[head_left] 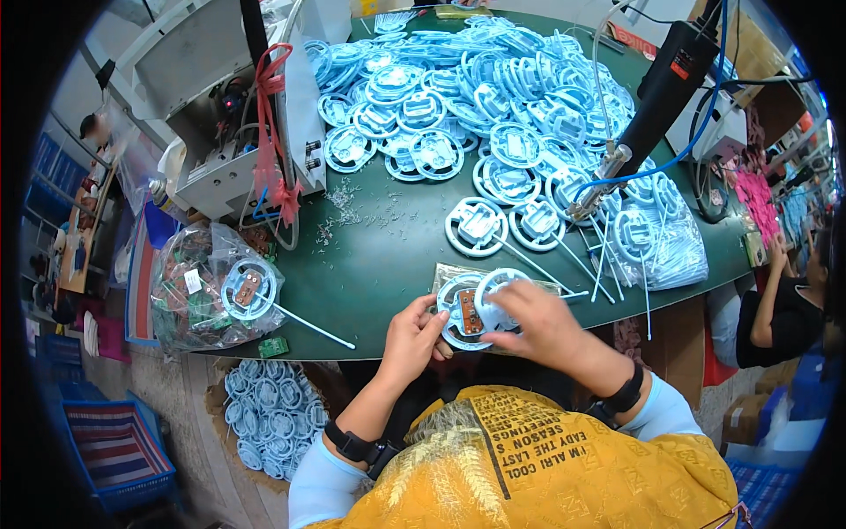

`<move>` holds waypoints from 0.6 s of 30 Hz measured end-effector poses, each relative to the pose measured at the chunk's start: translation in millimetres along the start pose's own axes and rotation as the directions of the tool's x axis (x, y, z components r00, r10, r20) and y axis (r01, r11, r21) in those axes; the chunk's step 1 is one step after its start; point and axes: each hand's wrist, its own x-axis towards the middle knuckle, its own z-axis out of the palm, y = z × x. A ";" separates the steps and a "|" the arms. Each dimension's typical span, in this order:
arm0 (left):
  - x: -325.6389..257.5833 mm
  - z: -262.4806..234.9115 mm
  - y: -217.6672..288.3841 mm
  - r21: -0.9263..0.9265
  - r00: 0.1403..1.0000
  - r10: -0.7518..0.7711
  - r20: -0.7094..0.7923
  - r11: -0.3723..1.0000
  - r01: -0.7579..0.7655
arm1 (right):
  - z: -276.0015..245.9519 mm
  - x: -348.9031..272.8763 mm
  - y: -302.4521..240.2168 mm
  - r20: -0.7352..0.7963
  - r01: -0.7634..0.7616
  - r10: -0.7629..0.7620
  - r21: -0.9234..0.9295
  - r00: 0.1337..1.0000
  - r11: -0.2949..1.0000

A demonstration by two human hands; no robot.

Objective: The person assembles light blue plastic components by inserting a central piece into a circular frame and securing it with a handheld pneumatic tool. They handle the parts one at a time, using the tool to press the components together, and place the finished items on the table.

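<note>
Near the front edge of the green table, my left hand (412, 337) is closed on the rim of a round light-blue plastic housing (451, 294). A brown circuit board (471, 312) sits inside this housing. My right hand (539, 324) is closed on a second round light-blue plastic piece (499, 280), which overlaps the right side of the housing. Some of its fingers hide how the two parts meet. To the left, another light-blue housing (233, 301) with a board and a white stick rests on a clear bag of green circuit boards (189, 295).
A large heap of light-blue round parts (493, 93) covers the back of the table (370, 256). A black screwdriver tool (667, 85) hangs at right above white sticks (602, 256). A grey machine (231, 181) stands at left. Below is a box of blue parts (273, 410). Another person (780, 309) sits at right.
</note>
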 end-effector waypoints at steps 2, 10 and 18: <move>0.2 -0.7 0.0 0.019 1.000 -0.008 0.006 1.000 0.008 | -12.9 9.6 13.1 0.114 0.019 -0.021 0.016 0.993 1.000; 3.9 -0.8 -2.9 0.041 1.000 -0.011 0.005 0.999 0.010 | -19.9 12.7 32.9 0.351 0.018 -0.010 -0.019 0.936 1.000; 6.1 -5.0 -4.7 -0.061 0.997 -0.056 0.058 0.996 0.059 | 15.3 21.2 3.2 0.107 -0.018 0.018 0.001 0.994 1.000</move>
